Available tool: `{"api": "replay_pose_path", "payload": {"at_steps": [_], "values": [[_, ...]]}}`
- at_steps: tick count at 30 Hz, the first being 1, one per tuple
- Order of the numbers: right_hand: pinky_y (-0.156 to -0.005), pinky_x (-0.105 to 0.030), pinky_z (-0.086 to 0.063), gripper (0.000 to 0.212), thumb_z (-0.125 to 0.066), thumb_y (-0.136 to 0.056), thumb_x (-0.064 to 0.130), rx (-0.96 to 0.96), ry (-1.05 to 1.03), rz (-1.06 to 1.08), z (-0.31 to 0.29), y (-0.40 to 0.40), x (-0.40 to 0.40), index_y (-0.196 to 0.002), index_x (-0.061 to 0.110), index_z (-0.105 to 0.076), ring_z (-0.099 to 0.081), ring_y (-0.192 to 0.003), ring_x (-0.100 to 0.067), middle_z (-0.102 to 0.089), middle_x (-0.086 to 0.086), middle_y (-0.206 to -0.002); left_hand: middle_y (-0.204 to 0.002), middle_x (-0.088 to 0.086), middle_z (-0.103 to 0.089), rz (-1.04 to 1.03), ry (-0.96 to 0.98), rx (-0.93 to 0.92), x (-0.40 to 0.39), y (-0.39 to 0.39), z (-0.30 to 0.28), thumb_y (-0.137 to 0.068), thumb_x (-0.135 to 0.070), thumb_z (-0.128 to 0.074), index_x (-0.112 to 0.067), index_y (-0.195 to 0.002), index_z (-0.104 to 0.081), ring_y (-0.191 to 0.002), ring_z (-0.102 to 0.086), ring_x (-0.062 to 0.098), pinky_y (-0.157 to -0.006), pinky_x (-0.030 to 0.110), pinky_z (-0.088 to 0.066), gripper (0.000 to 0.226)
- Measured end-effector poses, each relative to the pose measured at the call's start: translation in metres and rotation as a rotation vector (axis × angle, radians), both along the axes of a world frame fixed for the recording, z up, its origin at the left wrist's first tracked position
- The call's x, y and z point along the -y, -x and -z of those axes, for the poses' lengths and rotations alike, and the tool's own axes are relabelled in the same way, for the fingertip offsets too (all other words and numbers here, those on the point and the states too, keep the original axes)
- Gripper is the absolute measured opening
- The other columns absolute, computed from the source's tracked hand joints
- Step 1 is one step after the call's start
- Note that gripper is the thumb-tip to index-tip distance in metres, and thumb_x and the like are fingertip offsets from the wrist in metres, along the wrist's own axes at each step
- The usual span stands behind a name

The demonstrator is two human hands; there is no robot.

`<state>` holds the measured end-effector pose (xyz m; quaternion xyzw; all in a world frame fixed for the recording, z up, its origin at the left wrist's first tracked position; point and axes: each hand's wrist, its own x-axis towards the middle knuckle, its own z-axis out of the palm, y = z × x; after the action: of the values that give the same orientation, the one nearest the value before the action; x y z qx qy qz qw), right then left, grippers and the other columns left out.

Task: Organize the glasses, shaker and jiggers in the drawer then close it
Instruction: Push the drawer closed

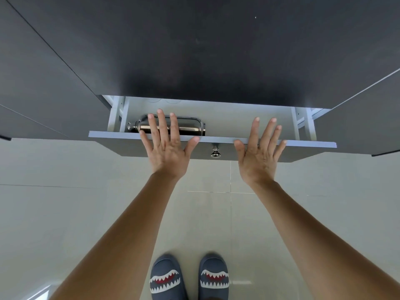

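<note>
Here, shaker [190, 126]: lying on its side in the barely open drawer [216, 140], beneath the left hand [167, 141] fingers. Both hands flat, fingers spread, holding nothing; right hand [259, 148] on the drawer front, well apart from the shaker.

- The drawer [216, 146] stands only a narrow way out from under the dark countertop [205, 50], leaving a slim gap above its front panel.
- The shaker [186, 126] lies on its side across the gap's left half.
- The gap's right half shows bare drawer floor.
- The left hand [166, 141] and right hand [259, 148] overlap the front edge, fingers spread, either side of the knob [215, 153].
</note>
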<state>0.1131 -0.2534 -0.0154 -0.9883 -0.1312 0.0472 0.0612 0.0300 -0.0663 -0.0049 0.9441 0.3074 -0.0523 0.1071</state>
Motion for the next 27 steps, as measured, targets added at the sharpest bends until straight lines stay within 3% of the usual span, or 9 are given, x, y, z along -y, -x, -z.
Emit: {"api": "replay_pose_path", "payload": {"at_steps": [9,15,27], "values": [[-0.117,-0.051,-0.016,0.091,-0.01,-0.087,0.067,0.064,-0.1,0.22,0.006,-0.018,-0.028,-0.15,0.003,-0.003,-0.004,-0.147,-0.041,-0.002,-0.028,-0.157,-0.161,0.017,0.012,-0.22,0.01,-0.015,0.005,-0.032,-0.002,-0.084,-0.074,-0.01,-0.002,-0.151,0.008,-0.15,0.011,0.03,-0.119,0.052,-0.003,0.1],[-0.118,-0.048,-0.014,0.102,-0.001,-0.078,0.073,0.065,-0.166,0.334,0.004,-0.032,-0.045,-0.149,0.001,0.001,-0.001,-0.148,-0.037,0.003,-0.025,-0.158,-0.161,0.017,0.009,-0.334,0.034,0.024,0.009,-0.053,-0.001,-0.088,-0.073,-0.018,0.0,-0.151,0.006,-0.15,0.007,0.03,-0.119,0.054,-0.006,0.099],[-0.117,-0.043,-0.026,0.112,0.002,-0.073,0.077,0.117,-0.284,0.504,0.015,-0.058,-0.074,-0.148,-0.006,-0.002,-0.009,-0.148,-0.034,-0.003,-0.025,-0.158,-0.159,0.026,0.006,-0.538,0.103,0.104,0.007,-0.089,0.002,-0.084,-0.077,-0.026,0.006,-0.149,0.005,-0.15,0.004,0.035,-0.12,0.051,-0.006,0.11]]}}
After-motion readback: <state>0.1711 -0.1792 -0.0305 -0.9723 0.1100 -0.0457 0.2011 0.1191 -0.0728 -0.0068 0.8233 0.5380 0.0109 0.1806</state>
